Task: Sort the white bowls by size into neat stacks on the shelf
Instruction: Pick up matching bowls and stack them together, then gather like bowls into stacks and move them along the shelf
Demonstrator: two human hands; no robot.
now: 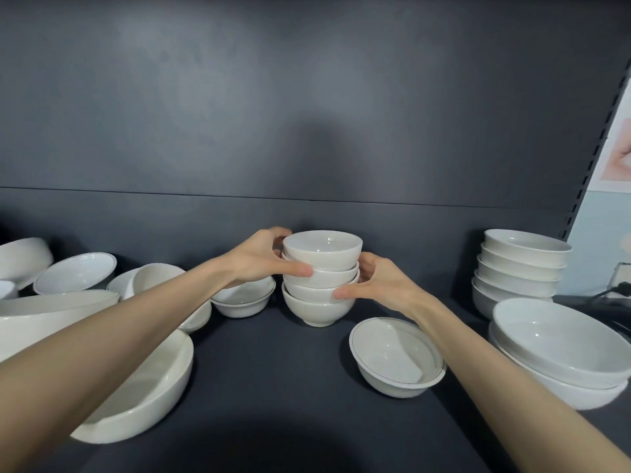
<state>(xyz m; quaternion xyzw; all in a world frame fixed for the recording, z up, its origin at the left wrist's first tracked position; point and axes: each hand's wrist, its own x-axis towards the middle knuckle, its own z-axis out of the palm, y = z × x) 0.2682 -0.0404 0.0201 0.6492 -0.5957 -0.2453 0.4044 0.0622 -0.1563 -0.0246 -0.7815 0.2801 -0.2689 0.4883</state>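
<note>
Dark grey shelf with a dark wall behind it holds lots of white bowls. Right in the middle stands a stack of small bowls, four that I can count, with its foot resting on the shelf.

Both hands are on this stack. Left hand wraps the top bowls, thumb on the front and fingers curled round the back. Right hand cups the other side lower down, thumb pressed near the bottom bowl. Both hands are closed snugly on the stack.

Left of the stack lie loose bowls, some tipped, and a rimmed bowl sits just beside it. Right of it and nearer is another rimmed bowl. Far right of the stack stand a tall stack and two big bowls.

These bowls look hard, smooth and slippery, and they would likely break if dropped. Holding the stack on two sides, low and high, seems safest.
</note>
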